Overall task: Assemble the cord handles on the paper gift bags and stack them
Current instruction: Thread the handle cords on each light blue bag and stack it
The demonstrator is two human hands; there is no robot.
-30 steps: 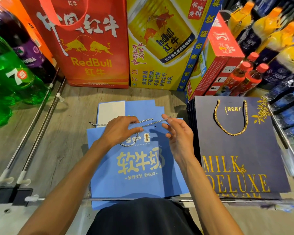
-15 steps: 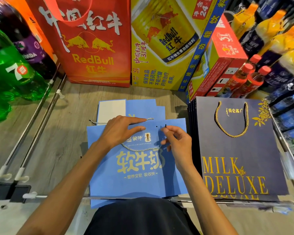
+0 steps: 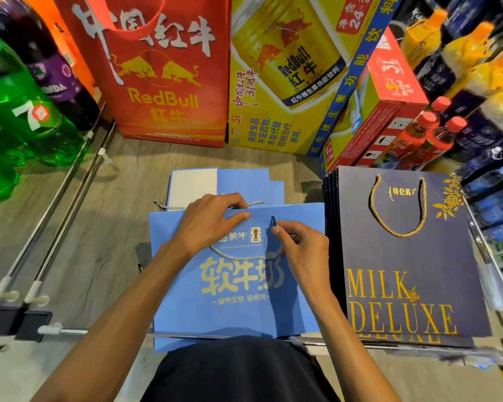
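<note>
A light blue paper gift bag point(image 3: 238, 303) lies flat on the shelf in front of me. A grey-white cord point(image 3: 244, 257) loops across its front below the logo. My right hand point(image 3: 301, 250) pinches the cord's black tip point(image 3: 273, 221) near the bag's top edge, right of the logo. My left hand point(image 3: 209, 221) rests on the bag's top edge, its fingers lying nearly straight. Another cord point(image 3: 172, 206) sticks out from under that hand. More blue bags point(image 3: 244, 182) lie underneath, further back.
A stack of dark navy "Milk Deluxe" bags point(image 3: 404, 271) with a gold cord lies at the right. Red Bull bag point(image 3: 163, 76) and boxes point(image 3: 288, 76) stand behind. Green bottles point(image 3: 21, 111) are at the left, drink bottles point(image 3: 459, 91) at the right. A metal rail point(image 3: 70, 331) runs along the front.
My right hand has brought the cord end down from above the bag to its top edge near the hole. The cord now hangs as a loop on the bag's front.
</note>
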